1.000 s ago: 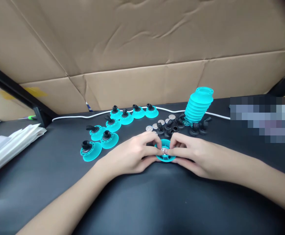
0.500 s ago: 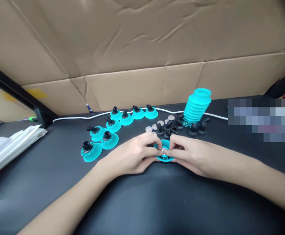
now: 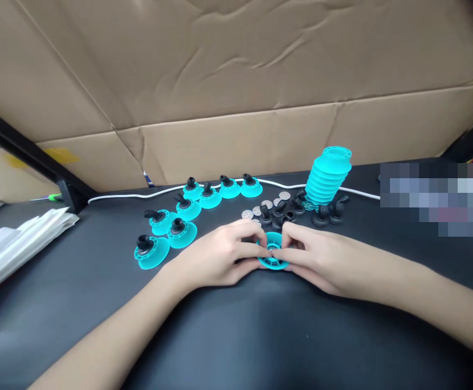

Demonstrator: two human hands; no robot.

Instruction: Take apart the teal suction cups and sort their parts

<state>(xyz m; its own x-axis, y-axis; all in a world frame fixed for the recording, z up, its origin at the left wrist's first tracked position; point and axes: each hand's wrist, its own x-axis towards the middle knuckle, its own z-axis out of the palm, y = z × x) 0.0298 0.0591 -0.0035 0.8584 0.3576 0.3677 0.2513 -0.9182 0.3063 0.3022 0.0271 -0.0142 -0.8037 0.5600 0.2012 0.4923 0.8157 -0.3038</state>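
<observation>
Near the table's middle, my left hand (image 3: 229, 253) and my right hand (image 3: 321, 257) grip a turquoise plastic cup (image 3: 275, 239) from opposite sides. Its hollow side with inner ribs faces up. Both thumbs or fingertips press together at its centre, where a small bit of shiny metal (image 3: 271, 252) shows; most of it is hidden by my fingers. Just beyond lie several silver slotted discs (image 3: 247, 215) and several black knob-like parts (image 3: 265, 213).
To the left stand several turquoise cups with black knobs fitted (image 3: 182, 233). A tall stack of turquoise cups (image 3: 328, 176) leans at the right. Behind runs a white cable (image 3: 135, 195), before a cardboard wall (image 3: 236, 146). White papers (image 3: 29, 238) lie far left.
Less of the shiny metal shows at the cup's centre now, under my fingertips. Both hands keep nearly the same place and hold on the cup.
</observation>
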